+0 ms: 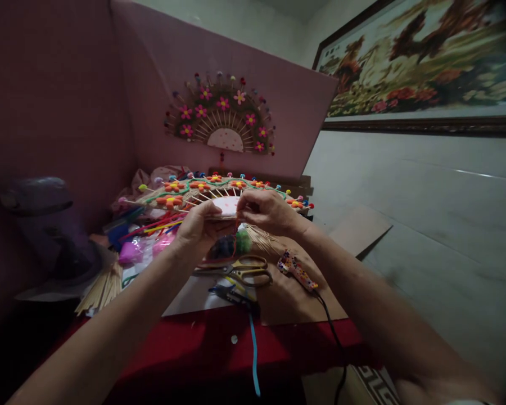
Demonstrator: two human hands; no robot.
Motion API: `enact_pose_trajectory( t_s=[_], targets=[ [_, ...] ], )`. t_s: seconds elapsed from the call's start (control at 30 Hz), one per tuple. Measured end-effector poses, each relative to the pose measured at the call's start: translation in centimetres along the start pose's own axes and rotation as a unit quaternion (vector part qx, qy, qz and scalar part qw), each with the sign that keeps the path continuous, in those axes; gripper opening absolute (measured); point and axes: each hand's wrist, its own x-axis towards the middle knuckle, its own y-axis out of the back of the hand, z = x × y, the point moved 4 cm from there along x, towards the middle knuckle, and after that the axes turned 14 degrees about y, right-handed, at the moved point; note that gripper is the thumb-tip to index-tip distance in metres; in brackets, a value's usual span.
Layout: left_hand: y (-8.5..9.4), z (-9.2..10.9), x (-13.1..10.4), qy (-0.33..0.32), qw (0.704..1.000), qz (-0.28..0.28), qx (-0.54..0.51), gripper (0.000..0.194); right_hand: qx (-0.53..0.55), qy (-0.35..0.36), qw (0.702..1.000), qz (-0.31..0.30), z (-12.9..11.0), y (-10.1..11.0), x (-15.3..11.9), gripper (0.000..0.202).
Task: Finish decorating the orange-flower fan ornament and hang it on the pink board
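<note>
We have left hand [196, 226] gripping fan [224, 206], right hand [266, 210] pinching its edge, scissors [233, 273] and corded tool [298, 274] below both, pink-filled clear packet [130, 252] further left.

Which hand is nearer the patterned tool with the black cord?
Right. In the picture, the right hand is above and slightly left of the patterned tool; the left hand is farther left, gripping the orange-flowered fan.

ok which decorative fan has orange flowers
The lower decorative fan, held in the left hand. Its flowers are orange, whereas those on the upper decorative fan, against the pink board, are pink.
</note>
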Motion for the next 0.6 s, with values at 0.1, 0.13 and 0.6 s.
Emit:
enact_pose_trajectory(
  t_s=[0.1,0.13,0.6],
  targets=[
    [-1.0,0.6,0.0,-0.009,1.000,-0.008,0.016,0.027,0.018,-0.004,1.000,0.007,0.2,0.8,0.1,0.007],
    [-1.3,0.8,0.0,-0.016,1.000,-0.011,0.021,0.026,0.022,-0.006,1.000,0.009,0.3,1.1,0.1,0.006],
    [-2.4,1.7,1.2,0.021,0.998,-0.034,-0.050,0.025,-0.070,-0.020,0.997,0.017,1.0,2.5,1.2,0.008]
  ],
)
